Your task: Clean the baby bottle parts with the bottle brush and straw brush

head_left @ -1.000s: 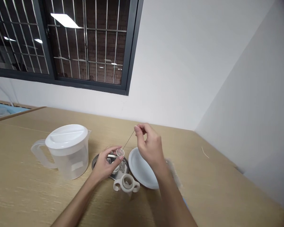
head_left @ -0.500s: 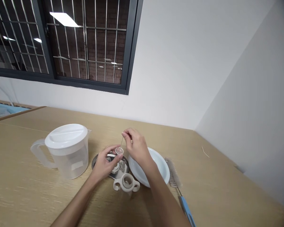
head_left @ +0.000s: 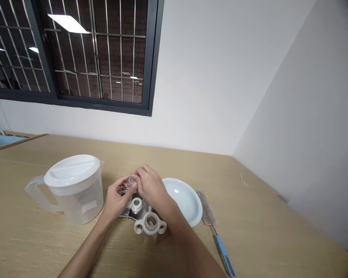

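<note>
And here the left hand (head_left: 115, 202) is keeping a narrow grip, thumb and fingers closing around the small clear cup (head_left: 132, 180) above the metal tray (head_left: 130, 216). The right hand (head_left: 153, 189) is crowding in beside it, fingers bunching at the rim (whether that grip is holding anything, I can't tell). A white ring-shaped piece (head_left: 136, 205) is sitting on the tray, while the two-handled bottle (head_left: 150, 230) is standing just in front. The pale bowl (head_left: 188, 206) is lying on the desk (head_left: 266, 231) to the right.
</note>
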Tool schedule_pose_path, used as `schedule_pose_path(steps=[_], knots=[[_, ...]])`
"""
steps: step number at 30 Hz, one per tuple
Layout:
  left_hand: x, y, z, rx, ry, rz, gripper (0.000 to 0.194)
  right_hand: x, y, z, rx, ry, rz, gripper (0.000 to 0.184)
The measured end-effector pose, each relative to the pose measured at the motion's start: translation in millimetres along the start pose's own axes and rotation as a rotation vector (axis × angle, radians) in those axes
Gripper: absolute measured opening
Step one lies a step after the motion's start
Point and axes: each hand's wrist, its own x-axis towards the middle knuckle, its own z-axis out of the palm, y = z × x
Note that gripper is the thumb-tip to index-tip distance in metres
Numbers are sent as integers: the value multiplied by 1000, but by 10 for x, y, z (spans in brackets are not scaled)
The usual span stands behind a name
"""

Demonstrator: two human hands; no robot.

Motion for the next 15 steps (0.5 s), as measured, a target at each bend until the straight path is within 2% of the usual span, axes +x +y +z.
schedule_pose_path(steps=[5,11,15], knots=[[-12,2,10,12,-36,-10,37,10,38,-73,-14,-7,-16,14],[-40,37,15,42,-98,-17,37,37,88,-349,47,156,30,15],[-51,33,15,18,-120,-18,37,36,103,-452,64,222,41,15]])
